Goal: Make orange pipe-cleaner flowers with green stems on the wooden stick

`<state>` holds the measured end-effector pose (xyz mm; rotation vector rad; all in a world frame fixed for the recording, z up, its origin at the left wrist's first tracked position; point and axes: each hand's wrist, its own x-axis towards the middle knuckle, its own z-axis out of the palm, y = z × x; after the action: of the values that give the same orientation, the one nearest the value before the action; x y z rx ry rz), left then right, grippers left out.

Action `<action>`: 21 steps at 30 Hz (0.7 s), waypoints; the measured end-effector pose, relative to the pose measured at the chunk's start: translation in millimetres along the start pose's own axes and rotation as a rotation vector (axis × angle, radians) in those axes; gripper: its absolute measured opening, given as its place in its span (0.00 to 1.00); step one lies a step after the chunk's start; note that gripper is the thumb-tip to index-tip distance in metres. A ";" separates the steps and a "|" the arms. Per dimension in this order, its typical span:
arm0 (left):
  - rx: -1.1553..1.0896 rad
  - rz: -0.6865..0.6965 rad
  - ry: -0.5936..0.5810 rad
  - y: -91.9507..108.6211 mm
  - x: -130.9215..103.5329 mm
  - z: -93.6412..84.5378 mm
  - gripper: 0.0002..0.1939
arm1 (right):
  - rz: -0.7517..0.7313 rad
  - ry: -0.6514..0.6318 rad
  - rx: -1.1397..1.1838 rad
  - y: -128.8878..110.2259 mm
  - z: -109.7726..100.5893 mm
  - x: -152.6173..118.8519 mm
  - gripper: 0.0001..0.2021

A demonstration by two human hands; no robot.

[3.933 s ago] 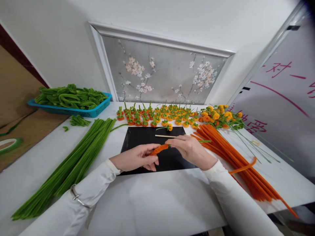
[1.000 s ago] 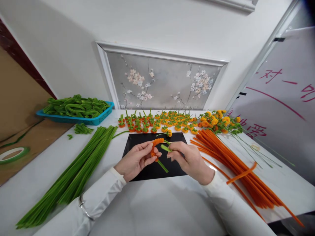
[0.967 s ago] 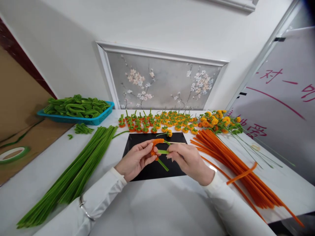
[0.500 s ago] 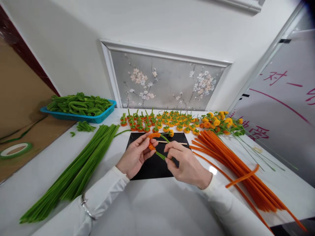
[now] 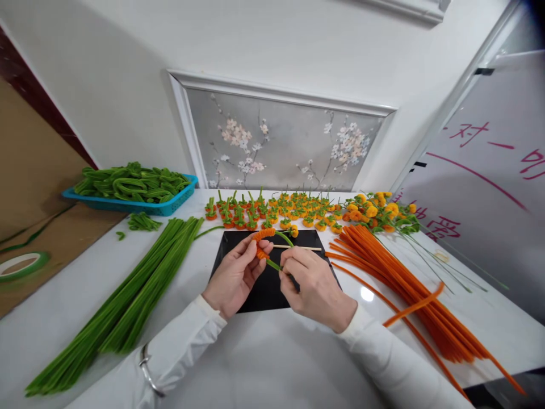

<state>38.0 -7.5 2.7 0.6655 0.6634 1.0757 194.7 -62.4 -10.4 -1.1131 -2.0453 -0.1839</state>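
Observation:
Between thumb and fingers, my left hand point(image 5: 235, 274) pinches an orange coiled pipe cleaner point(image 5: 264, 233), bent into a curve. A green pipe cleaner point(image 5: 284, 238) runs out of both ends of the coil. My right hand point(image 5: 314, 284) is closed on the green ends, its fingertips partly hiding them. Both hands are above a black mat point(image 5: 266, 292), on which a thin wooden stick point(image 5: 298, 247) lies. A small yellow flower head point(image 5: 293, 230) sits by the mat's far edge.
Green pipe cleaners point(image 5: 123, 295) lie at left, orange ones point(image 5: 404, 289) at right. A blue basket point(image 5: 170, 205) holds green looped pieces. Rows of small orange and yellow flower heads point(image 5: 272, 213) stand behind the mat, beside finished yellow flowers point(image 5: 383, 211). Green tape point(image 5: 40, 266) is far left.
My right hand has moved slightly left, closer to my left hand, and the green ends are drawn nearer together. The whole view has shifted a little.

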 end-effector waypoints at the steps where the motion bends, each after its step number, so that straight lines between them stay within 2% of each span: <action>1: -0.009 0.002 0.005 -0.2 -0.4 0.6 0.07 | -0.001 0.005 0.000 -0.9 -0.3 0.2 0.06; 12: -0.020 0.036 0.017 0.6 -0.4 -1.4 0.07 | 0.004 0.006 0.089 -0.1 -3.6 -0.6 0.06; 18: 0.104 0.067 -0.089 -1.8 -3.3 1.8 0.09 | 0.022 -0.038 0.097 1.9 -2.5 -1.4 0.06; 21: 0.115 0.069 -0.091 -1.3 -3.6 2.6 0.09 | 0.019 -0.055 0.115 3.0 -3.4 -1.9 0.06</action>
<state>39.5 -11.8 3.9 0.8366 0.6310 1.0697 199.5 -63.4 -10.1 -1.0767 -2.0659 -0.0258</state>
